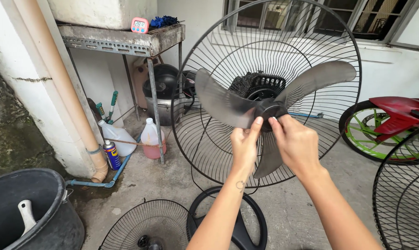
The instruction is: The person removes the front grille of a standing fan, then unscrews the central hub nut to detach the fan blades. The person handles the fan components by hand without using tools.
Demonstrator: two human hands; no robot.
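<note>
A standing fan faces me with its front grille off; its black wire rear guard [339, 41] rings a translucent grey three-blade propeller [219, 99]. Both my hands meet at the black hub cap [269, 110] in the blade's centre. My left hand [244, 143] pinches the hub's lower left edge with thumb and fingers. My right hand [296, 142] grips the hub's right side from below. The fan's black round base [239, 227] lies on the concrete under my forearms.
A loose wire fan grille [147, 224] lies on the floor at bottom centre, another guard [402, 194] stands at right. A red motorbike wheel [381, 129] is behind it. At left are a black bucket [47, 217], a drainpipe [56, 78], plastic jugs [153, 139], a spray can [111, 155] and a metal shelf [121, 41].
</note>
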